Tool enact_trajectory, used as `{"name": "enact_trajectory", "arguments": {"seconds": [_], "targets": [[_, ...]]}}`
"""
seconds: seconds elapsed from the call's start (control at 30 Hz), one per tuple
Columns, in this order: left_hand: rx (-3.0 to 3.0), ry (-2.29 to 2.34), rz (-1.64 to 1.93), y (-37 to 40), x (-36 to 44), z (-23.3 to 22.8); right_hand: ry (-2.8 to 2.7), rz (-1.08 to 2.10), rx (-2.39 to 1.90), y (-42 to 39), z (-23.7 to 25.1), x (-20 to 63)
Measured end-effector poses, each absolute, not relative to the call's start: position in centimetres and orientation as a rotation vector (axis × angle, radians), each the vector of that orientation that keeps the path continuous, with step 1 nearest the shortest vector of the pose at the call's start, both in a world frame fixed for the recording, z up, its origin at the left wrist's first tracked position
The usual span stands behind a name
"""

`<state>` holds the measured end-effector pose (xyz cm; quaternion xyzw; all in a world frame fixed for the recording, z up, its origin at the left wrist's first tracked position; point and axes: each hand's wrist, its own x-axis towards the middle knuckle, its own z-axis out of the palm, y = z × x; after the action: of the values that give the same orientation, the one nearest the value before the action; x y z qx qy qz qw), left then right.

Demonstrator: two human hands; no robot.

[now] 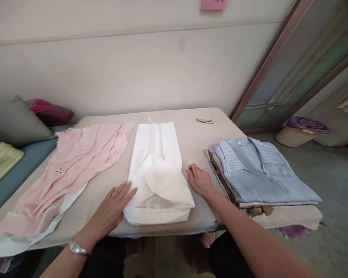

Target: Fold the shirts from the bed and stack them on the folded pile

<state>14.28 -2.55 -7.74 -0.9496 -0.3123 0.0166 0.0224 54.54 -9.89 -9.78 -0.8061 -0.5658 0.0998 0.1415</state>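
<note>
Head view: left hand point(111, 210) lies flat and open, right hand point(199, 180) seemingly loosely curled, empty, flanking the soft, light white garment point(158, 173); its folded side edges suit gripping.

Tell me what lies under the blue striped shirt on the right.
Under the blue striped shirt sits a stack of folded garments; only their edges show. How many, and what they are, is covered.

Both forearms are bare, sleeveless, and a silver metal wristwatch point(79, 248) circles the left wrist.
</note>
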Motion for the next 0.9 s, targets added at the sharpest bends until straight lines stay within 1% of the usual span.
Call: {"name": "enact_trajectory", "arguments": {"seconds": [0.07, 0.13, 0.2, 0.27, 0.4, 0.47, 0.6, 0.8, 0.9], "targets": [[-2.914, -1.041, 0.036, -2.6, 13.5, -7.9, -1.634, 0.297, -2.268, -10.9, -8.4, 55.3], [-2.892, -1.116, 0.012, -2.4, 12.8, -7.9, -1.647, 0.237, -2.219, -12.3, -7.1, 55.5], [-2.893, -1.152, -0.005, -2.4, 12.5, -7.7, -1.711, 0.189, -2.126, -13.9, -6.1, 54.8], [-2.917, -1.129, -0.009, -2.8, 12.7, -7.6, -1.815, 0.226, -1.990, -15.2, -5.7, 53.4], [-2.974, -1.017, 0.028, -3.9, 13.2, -7.8, -2.164, 0.465, -1.738, -16.2, -5.7, 51.0], [-2.996, -0.986, 0.065, -4.1, 13.2, -7.9, -2.221, 0.549, -1.694, -16.3, -5.3, 51.0], [-3.029, -0.970, 0.082, -4.0, 13.0, -8.0, -2.157, 0.471, -1.670, -17.2, -5.0, 52.3], [-3.065, -0.972, 0.027, -3.5, 13.7, -8.1, -2.404, 0.366, -1.550, -17.5, -7.9, 51.3], [-3.107, -1.000, -0.020, -3.5, 14.2, -6.9, -2.320, 0.431, -1.558, -16.7, -7.0, 51.1]]}}
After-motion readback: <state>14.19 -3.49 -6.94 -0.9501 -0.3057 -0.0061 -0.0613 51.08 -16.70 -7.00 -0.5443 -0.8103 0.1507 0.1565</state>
